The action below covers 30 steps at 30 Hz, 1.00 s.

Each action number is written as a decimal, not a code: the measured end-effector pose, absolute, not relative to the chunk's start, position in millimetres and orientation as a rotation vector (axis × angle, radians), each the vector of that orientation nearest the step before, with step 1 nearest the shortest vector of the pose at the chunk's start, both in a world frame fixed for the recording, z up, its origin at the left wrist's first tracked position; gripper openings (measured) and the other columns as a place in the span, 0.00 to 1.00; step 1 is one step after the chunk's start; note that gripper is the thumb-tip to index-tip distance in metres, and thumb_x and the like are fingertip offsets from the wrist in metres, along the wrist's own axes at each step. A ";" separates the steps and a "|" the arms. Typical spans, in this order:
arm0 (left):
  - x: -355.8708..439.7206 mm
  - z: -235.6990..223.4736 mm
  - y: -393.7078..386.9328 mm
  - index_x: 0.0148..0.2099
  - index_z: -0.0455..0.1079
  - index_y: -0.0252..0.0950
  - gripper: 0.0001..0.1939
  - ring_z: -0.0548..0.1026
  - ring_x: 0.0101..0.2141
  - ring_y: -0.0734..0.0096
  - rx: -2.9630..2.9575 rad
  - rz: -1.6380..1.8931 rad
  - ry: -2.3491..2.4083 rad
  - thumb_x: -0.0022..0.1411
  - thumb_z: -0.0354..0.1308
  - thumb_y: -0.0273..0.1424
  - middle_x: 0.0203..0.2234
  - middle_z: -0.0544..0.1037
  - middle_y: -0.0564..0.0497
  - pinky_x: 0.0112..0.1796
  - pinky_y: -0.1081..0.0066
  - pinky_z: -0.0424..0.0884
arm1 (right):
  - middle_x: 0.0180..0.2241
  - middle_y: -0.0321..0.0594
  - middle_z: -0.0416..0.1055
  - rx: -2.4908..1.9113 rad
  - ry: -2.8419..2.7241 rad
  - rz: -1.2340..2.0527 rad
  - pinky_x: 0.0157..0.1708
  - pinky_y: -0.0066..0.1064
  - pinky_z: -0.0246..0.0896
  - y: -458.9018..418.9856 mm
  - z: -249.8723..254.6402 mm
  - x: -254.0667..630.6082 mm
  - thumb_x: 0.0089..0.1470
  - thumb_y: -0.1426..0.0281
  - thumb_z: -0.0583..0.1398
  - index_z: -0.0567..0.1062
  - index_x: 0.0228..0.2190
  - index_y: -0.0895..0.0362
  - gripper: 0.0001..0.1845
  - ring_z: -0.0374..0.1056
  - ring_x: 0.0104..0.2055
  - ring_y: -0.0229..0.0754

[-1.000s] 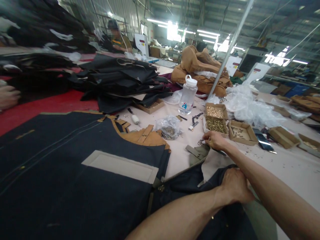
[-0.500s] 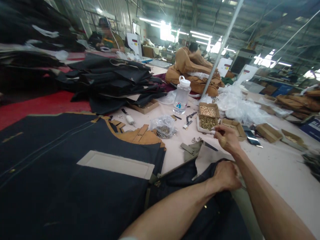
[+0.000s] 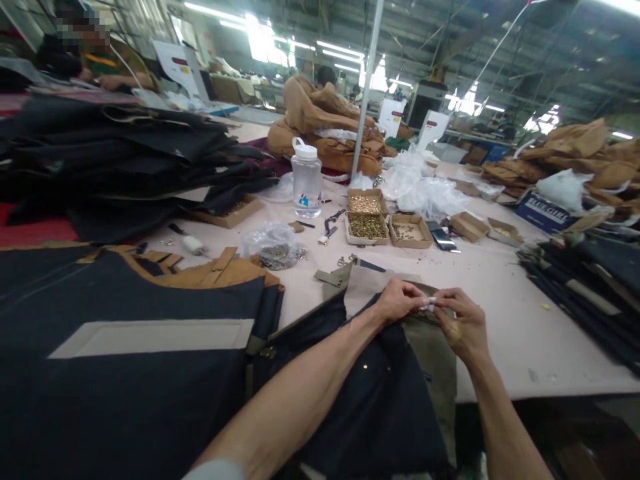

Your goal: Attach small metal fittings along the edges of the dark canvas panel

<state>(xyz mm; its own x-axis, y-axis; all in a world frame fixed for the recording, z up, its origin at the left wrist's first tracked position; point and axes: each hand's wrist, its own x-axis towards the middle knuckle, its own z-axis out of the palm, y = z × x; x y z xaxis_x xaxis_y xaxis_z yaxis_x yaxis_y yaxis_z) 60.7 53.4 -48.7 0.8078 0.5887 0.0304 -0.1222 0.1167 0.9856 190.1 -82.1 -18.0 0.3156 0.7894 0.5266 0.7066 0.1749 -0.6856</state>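
My left hand (image 3: 400,300) pinches the top edge of a dark navy garment piece (image 3: 395,400) with an olive lining, which drapes over the table's front edge. Fingertip to fingertip with it is my right hand (image 3: 463,323), closed in a pinch. White wrapping shows at its fingertips, and whatever small thing lies between the two hands is too small to tell. Two brass studs show on the navy cloth below. Just beyond the hands lies an olive strap end (image 3: 327,277). To the left spreads another navy garment piece (image 3: 150,380) with a beige patch (image 3: 155,337).
Boxes of brass hardware (image 3: 367,228), an open carton (image 3: 410,231) and a phone (image 3: 441,235) stand beyond my hands. A water bottle (image 3: 307,180) is near a metal pole (image 3: 367,87). Dark cloth stacks (image 3: 125,153) flank the table; a co-worker (image 3: 107,63) sits far left.
My right hand has come back from beside the hardware boxes to meet my left hand at the garment's edge. The view has swung to the right.
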 end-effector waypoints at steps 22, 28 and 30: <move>61.6 -50.4 53.6 0.35 0.78 0.26 0.20 0.72 0.25 0.75 1.325 0.575 0.333 0.43 0.75 0.36 0.26 0.78 0.46 0.28 0.76 0.66 | 0.31 0.44 0.79 -1.480 -0.928 0.645 0.30 0.33 0.72 -75.3 -39.0 203.2 0.48 0.55 0.72 0.82 0.38 0.59 0.21 0.74 0.28 0.44; 59.4 -41.2 50.7 0.42 0.79 0.25 0.22 0.65 0.20 0.81 1.219 0.569 0.393 0.48 0.72 0.36 0.22 0.74 0.51 0.23 0.78 0.60 | 0.41 0.45 0.80 -1.537 -1.066 0.528 0.42 0.40 0.71 -77.5 -58.0 201.5 0.51 0.60 0.68 0.79 0.44 0.57 0.20 0.75 0.40 0.50; 59.3 -40.5 50.7 0.39 0.78 0.25 0.20 0.66 0.20 0.80 1.213 0.565 0.397 0.47 0.72 0.35 0.22 0.74 0.51 0.22 0.78 0.61 | 0.42 0.44 0.79 -1.594 -1.245 0.526 0.43 0.40 0.70 -78.0 -58.6 198.6 0.51 0.63 0.67 0.80 0.45 0.55 0.19 0.75 0.41 0.51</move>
